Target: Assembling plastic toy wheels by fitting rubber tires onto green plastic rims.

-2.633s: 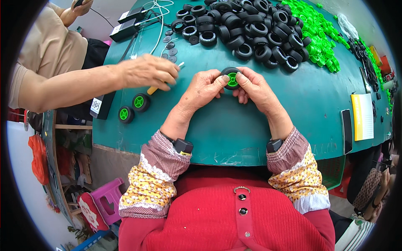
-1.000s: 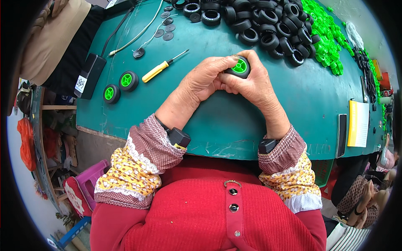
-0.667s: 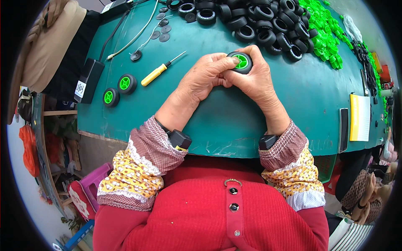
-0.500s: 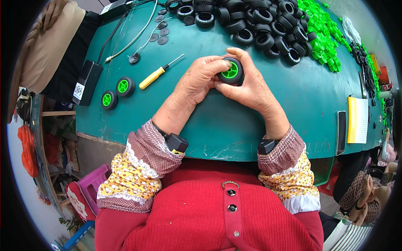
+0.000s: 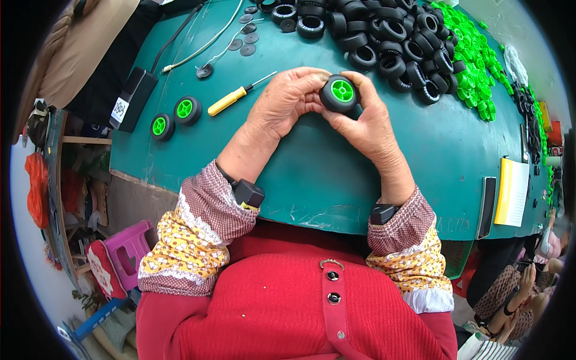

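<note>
A small toy wheel [image 5: 342, 92], a black tyre around a green spoked hub, is held upright between my two hands above the table. My left hand [image 5: 293, 96] pinches its left edge with thumb and fingers. My right hand [image 5: 365, 117] grips the right and lower edge, thumb below and fingers along the top. The hub faces up toward me. Left of my left hand lies a screwdriver [image 5: 227, 103] with a yellow handle. Two more wheels, one [image 5: 187, 110] beside the other [image 5: 162, 126], rest farther left.
Black tyres [image 5: 393, 45] are heaped at the back, with a pile of green hubs [image 5: 474, 66] to their right. A black box [image 5: 134, 99], a cable [image 5: 207, 45] and several dark discs [image 5: 248, 50] lie at left. At right sit a phone-like slab [image 5: 486, 207] and a yellow-edged notepad [image 5: 512, 192].
My left thumb has come off the hub face to the wheel's edge. The wheel sits slightly farther right in the picture, and the whole view has shifted a little.
</note>
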The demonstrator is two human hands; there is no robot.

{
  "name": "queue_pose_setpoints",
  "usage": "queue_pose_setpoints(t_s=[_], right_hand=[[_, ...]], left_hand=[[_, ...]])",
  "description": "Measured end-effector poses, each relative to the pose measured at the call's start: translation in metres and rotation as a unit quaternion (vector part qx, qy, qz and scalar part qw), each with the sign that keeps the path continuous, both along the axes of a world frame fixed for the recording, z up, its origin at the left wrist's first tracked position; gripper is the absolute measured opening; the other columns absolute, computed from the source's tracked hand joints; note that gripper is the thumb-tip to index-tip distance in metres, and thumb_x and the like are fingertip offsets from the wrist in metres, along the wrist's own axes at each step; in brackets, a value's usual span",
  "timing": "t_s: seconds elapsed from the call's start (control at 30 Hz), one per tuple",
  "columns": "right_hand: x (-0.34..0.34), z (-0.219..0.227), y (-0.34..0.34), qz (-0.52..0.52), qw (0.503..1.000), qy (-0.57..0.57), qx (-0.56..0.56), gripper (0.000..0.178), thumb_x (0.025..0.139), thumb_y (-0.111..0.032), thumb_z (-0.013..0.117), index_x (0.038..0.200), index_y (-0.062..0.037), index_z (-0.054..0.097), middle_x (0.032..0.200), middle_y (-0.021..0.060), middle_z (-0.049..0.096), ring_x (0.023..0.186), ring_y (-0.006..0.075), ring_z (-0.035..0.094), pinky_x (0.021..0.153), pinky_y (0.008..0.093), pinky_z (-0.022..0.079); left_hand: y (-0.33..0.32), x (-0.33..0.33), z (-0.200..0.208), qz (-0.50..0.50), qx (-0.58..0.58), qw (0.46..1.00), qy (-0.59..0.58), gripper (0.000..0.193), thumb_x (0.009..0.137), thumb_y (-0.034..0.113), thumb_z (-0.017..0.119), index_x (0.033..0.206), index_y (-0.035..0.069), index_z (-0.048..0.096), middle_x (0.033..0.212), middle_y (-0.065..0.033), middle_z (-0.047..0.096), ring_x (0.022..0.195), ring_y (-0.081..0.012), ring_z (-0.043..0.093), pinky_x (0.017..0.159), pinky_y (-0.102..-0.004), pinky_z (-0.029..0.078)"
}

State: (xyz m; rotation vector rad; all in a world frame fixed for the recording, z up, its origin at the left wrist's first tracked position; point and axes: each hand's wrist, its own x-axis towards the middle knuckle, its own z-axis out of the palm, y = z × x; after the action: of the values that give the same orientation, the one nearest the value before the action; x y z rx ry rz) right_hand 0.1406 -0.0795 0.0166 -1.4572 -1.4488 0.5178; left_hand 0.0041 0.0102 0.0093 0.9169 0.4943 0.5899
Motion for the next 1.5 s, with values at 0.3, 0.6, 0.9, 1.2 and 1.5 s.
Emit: queue_pose_setpoints(t_s=[0.3,0.6,0.9,1.2,1.5], right_hand=[[-0.009,0.000,-0.002,-0.091,0.993,-0.073,-0.009,0.052,0.058,-0.020,0.076,0.092,-0.0012,0.042,0.081,0.0153,0.055,0.075,0.0267,0.058,0.064,0.0341,0.047],[-0.002,-0.006,-0.002,-0.053,0.993,-0.101,0.044,0.057,0.059,-0.022,0.075,0.103,-0.0011,0.045,0.087,0.0154,0.057,0.081,0.0284,0.058,0.072,0.0371,0.046],[-0.003,-0.006,0.002,-0.043,0.995,0.081,-0.044,0.052,0.060,-0.028,0.077,0.095,0.0010,0.051,0.079,0.0133,0.060,0.066,0.0212,0.060,0.060,0.0279,0.048],[0.000,0.000,-0.001,0.155,0.721,0.652,-0.174,0.065,0.088,-0.055,0.013,0.098,-0.0008,0.046,0.057,0.0158,0.053,0.043,0.0200,0.050,0.038,0.0273,0.044],[-0.004,-0.002,-0.001,0.165,0.720,0.650,-0.180,0.063,0.088,-0.055,0.012,0.098,-0.0021,0.044,0.057,0.0151,0.052,0.043,0.0199,0.050,0.037,0.0275,0.044]], left_hand=[[-0.002,0.002,0.001,-0.023,0.035,0.999,0.018,0.026,0.083,0.019,0.056,0.100,0.000,0.056,0.086,-0.0059,0.061,0.075,-0.0104,0.060,0.067,-0.0217,0.050],[0.001,-0.001,0.000,-0.012,0.096,0.993,0.070,0.030,0.080,0.015,0.058,0.105,-0.001,0.055,0.090,-0.0074,0.061,0.078,-0.0118,0.060,0.068,-0.0225,0.050],[-0.002,0.002,0.001,-0.010,0.187,0.979,0.075,0.029,0.085,0.023,0.054,0.102,-0.001,0.057,0.085,-0.0038,0.060,0.074,-0.0084,0.058,0.065,-0.0204,0.049],[-0.008,0.004,0.011,0.023,0.243,0.968,0.062,0.035,0.080,0.023,0.062,0.106,0.000,0.055,0.087,-0.0070,0.061,0.080,-0.0106,0.056,0.070,-0.0225,0.045],[-0.007,0.004,0.013,0.018,0.228,0.969,0.098,0.034,0.077,0.015,0.064,0.105,-0.002,0.054,0.093,-0.0089,0.060,0.083,-0.0120,0.055,0.074,-0.0253,0.045]])
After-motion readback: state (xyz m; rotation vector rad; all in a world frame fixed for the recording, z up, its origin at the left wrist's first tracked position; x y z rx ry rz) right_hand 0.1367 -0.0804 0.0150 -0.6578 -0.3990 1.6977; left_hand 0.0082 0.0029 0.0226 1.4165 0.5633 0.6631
